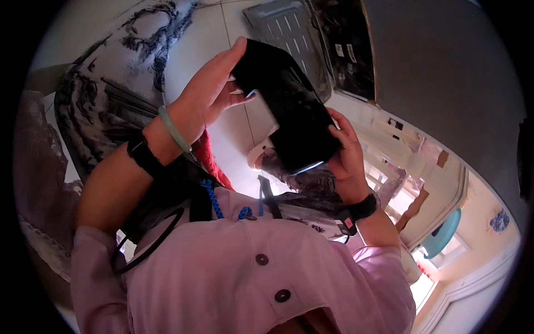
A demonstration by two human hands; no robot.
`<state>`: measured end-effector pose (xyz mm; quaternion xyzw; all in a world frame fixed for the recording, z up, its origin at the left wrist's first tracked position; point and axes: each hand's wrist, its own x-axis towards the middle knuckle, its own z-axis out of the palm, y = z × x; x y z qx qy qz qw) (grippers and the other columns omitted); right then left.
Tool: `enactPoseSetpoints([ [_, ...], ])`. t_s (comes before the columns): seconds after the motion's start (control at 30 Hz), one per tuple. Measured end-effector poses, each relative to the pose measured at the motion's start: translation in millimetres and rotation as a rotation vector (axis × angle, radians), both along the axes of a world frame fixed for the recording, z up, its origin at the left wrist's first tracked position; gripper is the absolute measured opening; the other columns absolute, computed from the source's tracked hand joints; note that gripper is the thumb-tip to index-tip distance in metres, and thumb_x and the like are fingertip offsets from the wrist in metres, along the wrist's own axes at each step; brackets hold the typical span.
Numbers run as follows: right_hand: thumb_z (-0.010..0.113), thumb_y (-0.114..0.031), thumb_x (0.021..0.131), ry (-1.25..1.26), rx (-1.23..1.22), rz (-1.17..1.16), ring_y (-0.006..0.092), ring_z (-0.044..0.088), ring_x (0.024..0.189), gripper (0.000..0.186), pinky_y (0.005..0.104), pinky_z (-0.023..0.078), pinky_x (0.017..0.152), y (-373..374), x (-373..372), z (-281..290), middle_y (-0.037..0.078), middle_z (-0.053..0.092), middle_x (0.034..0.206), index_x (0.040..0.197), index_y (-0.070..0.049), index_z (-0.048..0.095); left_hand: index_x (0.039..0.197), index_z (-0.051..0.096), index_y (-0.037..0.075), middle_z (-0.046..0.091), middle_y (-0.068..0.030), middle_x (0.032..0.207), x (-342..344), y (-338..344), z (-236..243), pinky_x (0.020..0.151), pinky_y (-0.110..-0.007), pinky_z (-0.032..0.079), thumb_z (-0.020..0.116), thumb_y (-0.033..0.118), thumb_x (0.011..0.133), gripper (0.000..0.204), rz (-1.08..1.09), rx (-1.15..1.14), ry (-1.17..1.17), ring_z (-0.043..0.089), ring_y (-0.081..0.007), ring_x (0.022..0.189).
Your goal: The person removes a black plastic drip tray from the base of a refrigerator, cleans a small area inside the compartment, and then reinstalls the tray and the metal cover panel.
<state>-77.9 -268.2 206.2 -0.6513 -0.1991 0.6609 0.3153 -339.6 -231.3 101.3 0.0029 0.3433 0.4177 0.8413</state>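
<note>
A glossy black panel [297, 103] is held up between my two hands, tilted, its long side running from upper left to lower right. One edge has a step or notch, and its lower end catches a bright glint. My left hand [214, 83], a green bangle at its wrist, grips the upper left end, thumb along the edge and fingers beneath. Closed on the lower right edge is my right hand [349, 158], its fingers partly hidden by the panel. Exactly what kind of part the panel is cannot be made out.
Beyond the panel, a grey slotted metal plate [286, 28] lies on the pale tiled floor [192, 42]. Beside it is an opened dark housing [346, 53] with small white labels. A large grey surface [445, 61] fills the upper right. Red cloth [210, 161] shows between my patterned trouser legs.
</note>
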Motion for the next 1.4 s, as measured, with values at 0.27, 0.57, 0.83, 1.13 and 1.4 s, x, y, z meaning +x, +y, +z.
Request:
enactPoseSetpoints([
  [0.27,0.055,-0.034,0.088,0.657,-0.168,-0.143,0.0208,0.055,0.084,0.044,0.0378,0.047,0.076,11.3,26.2,-39.6,0.011,0.053,0.101,0.120,-0.005,0.049,0.133,0.041,0.010,0.057,-0.0099,0.109,-5.3,25.4,-0.1,0.086,-0.030,0.046,0.041,0.032,0.098,0.041,0.219,0.425,0.056,0.058,-0.0200,0.101],
  [0.57,0.050,-0.032,0.091,0.889,-0.210,-0.340,0.0149,0.047,0.067,0.042,0.0309,0.045,0.062,-14.5,-26.0,-29.1,0.009,0.046,0.092,0.116,0.001,0.041,0.146,0.002,0.008,0.054,-0.0184,0.114,-16.0,32.7,38.5,0.093,-0.033,0.044,0.048,0.005,0.089,0.073,0.118,0.553,0.183,0.054,-0.0231,0.104],
  [0.83,0.044,-0.018,0.092,1.114,-0.184,-0.632,0.0145,0.050,0.062,0.025,0.0272,0.045,0.062,-34.8,-69.9,-18.6,0.008,0.050,0.096,0.109,0.000,0.046,0.124,0.049,0.007,0.054,-0.0093,0.113,10.4,12.4,31.6,0.086,-0.027,0.044,0.054,-0.001,0.085,0.041,0.293,0.962,0.758,0.055,-0.0182,0.100],
  [1.13,0.043,-0.018,0.093,1.236,-0.176,-0.638,0.0125,0.053,0.063,0.040,0.0267,0.044,0.060,-43.5,-65.5,-16.5,0.009,0.043,0.092,0.127,0.002,0.031,0.098,0.060,0.007,0.055,-0.0099,0.096,17.9,0.7,42.9,0.077,-0.035,0.045,0.066,0.009,0.076,0.023,0.286,1.210,1.192,0.054,-0.0287,0.091],
  [1.4,0.043,-0.017,0.094,1.354,-0.204,-0.650,0.0110,0.054,0.064,0.053,0.0264,0.044,0.059,-43.9,-75.7,-11.1,0.010,0.038,0.090,0.138,0.003,0.022,0.089,0.061,0.006,0.053,-0.0073,0.079,18.9,0.4,50.5,0.068,-0.035,0.043,0.068,0.007,0.073,0.018,0.244,1.179,1.252,0.053,-0.0259,0.077],
])
